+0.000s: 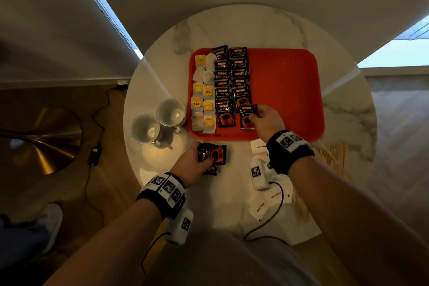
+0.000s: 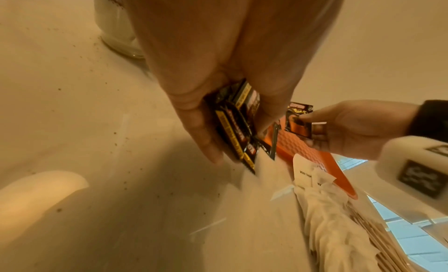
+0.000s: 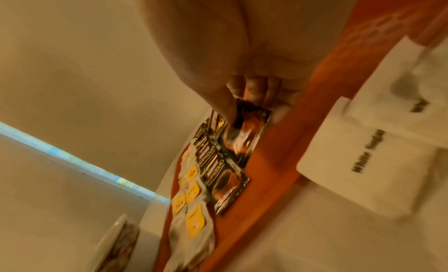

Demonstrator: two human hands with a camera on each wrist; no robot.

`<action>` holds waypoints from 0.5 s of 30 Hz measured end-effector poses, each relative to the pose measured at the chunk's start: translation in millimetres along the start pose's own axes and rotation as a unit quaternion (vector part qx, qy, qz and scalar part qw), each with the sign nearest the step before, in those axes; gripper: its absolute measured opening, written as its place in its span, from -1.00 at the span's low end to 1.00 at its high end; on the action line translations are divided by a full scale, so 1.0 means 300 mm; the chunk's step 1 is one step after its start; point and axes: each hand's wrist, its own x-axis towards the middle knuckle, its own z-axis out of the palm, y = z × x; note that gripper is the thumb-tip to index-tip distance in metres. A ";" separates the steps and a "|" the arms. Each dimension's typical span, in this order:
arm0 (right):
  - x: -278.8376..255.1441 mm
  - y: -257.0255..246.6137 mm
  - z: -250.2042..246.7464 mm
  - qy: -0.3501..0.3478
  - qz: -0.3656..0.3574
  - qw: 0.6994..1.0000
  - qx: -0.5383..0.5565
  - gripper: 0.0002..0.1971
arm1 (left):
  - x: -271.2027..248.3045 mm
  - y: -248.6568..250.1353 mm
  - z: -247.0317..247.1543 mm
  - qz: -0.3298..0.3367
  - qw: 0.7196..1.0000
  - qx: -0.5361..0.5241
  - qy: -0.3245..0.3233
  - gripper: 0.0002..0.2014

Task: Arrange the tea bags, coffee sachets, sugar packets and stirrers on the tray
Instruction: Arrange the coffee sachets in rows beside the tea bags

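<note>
On the round marble table lies a red tray (image 1: 285, 90). Two columns of tea bags (image 1: 203, 95) with yellow tags fill its left edge, and two columns of black coffee sachets (image 1: 231, 76) lie beside them. My right hand (image 1: 264, 119) pinches one coffee sachet (image 1: 248, 116) at the near end of the right column, low over the tray (image 3: 286, 161). My left hand (image 1: 197, 160) grips a small stack of coffee sachets (image 1: 214, 154) over the table, just in front of the tray. White sugar packets (image 1: 258, 147) and wooden stirrers (image 1: 334, 151) lie near my right wrist.
Two empty glass cups (image 1: 160, 121) stand left of the tray. The tray's right half is bare red. More sugar packets (image 3: 363, 161) lie against the tray's near rim. A cable and a small device lie on the wooden floor at left.
</note>
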 end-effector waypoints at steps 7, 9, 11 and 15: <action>0.113 -0.016 0.031 0.044 0.011 0.995 -0.085 -0.73 | 0.004 -0.036 -0.010 -0.013 0.999 -0.042 0.004 -0.69; 0.122 -0.015 0.042 0.058 0.008 0.994 -0.093 -0.73 | 0.006 -0.040 -0.020 -0.013 0.998 -0.058 0.005 -0.64; 0.129 -0.016 0.054 0.065 0.009 0.993 -0.096 -0.71 | 0.013 -0.036 -0.027 -0.017 0.997 -0.073 0.012 -0.64; 0.111 -0.024 0.040 0.080 0.015 0.991 -0.105 -0.70 | 0.027 -0.010 -0.044 -0.005 0.995 -0.099 0.023 -0.65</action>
